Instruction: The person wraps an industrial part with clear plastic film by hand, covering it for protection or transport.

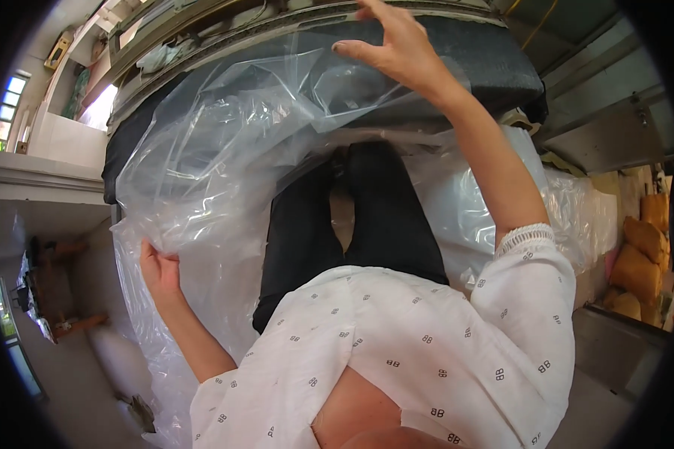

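Over the dark cushion (457,60), right hand (397,49) spread, left hand (159,271) pinching clear plastic sheet (225,150); thin film could tear or slip if tugged unevenly.

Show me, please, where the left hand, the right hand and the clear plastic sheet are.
left hand (159,271): head view, back of hand.
right hand (398,46): head view, palm.
clear plastic sheet (225,142): head view, crumpled middle.
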Demonstrator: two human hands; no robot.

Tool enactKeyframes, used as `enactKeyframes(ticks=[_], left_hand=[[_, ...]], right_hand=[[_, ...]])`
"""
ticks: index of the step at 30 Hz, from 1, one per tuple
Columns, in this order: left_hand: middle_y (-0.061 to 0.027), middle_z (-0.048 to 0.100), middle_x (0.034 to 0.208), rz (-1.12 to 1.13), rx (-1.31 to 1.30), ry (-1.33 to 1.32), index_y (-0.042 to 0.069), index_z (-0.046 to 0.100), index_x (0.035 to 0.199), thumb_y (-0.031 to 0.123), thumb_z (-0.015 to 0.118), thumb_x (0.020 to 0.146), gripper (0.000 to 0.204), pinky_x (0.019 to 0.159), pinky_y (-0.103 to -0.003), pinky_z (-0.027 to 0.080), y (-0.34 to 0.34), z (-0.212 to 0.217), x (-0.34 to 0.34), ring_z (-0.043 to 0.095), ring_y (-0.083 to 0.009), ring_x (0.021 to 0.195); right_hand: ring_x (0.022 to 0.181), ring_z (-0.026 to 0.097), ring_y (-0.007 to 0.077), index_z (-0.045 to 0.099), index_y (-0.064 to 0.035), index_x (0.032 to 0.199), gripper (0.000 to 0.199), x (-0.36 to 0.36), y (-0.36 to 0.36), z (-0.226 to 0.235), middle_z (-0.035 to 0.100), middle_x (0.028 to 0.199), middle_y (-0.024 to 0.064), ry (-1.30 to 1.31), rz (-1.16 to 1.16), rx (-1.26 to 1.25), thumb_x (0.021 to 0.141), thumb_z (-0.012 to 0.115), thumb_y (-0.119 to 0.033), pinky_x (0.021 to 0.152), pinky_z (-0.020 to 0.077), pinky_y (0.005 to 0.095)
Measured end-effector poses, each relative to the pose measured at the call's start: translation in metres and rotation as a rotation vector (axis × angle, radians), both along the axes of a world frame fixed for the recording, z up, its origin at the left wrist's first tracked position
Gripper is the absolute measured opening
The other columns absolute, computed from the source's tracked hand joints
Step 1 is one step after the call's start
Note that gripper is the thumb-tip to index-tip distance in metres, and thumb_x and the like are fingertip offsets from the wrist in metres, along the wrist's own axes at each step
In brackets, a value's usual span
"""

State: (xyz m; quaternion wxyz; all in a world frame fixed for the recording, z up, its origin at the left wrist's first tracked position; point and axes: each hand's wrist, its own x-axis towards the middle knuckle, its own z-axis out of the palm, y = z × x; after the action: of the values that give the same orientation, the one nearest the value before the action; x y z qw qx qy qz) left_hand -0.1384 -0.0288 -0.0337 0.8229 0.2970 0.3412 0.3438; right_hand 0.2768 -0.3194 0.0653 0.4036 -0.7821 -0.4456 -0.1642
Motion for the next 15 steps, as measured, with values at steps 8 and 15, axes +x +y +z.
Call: enactKeyframes(ticks=[8,15], left_hand=[[-0.0101,0.057,0.107,-0.026,-0.082,0.207,-0.001,0.051,0.111,0.012,0.050,0.087,0.027,0.081,-0.033,0.050,0.025,-0.048,-0.006,0.058,-0.0218,0.094],[-0.0052,0.055,0.108,0.397,1.050,0.583,0.005,0.052,0.113,0.002,0.045,0.085,0.028,0.090,-0.028,0.038,0.034,0.007,0.030,0.050,-0.0150,0.104]], right_hand=[[0.078,0.054,0.0111,0.060,-0.0048,0.096,0.026,-0.014,0.030,-0.029,0.058,0.080,0.0006,0.462,0.554,-0.213,0.083,0.061,-0.028,0.077,0.0442,0.0271],[0.051,0.034,0.0014,0.057,-0.0056,0.084,0.017,-0.053,-0.002,0.009,0.039,0.058,-0.0064,0.578,0.532,-0.188,0.089,0.052,-0.021,0.050,0.0291,0.0184]])
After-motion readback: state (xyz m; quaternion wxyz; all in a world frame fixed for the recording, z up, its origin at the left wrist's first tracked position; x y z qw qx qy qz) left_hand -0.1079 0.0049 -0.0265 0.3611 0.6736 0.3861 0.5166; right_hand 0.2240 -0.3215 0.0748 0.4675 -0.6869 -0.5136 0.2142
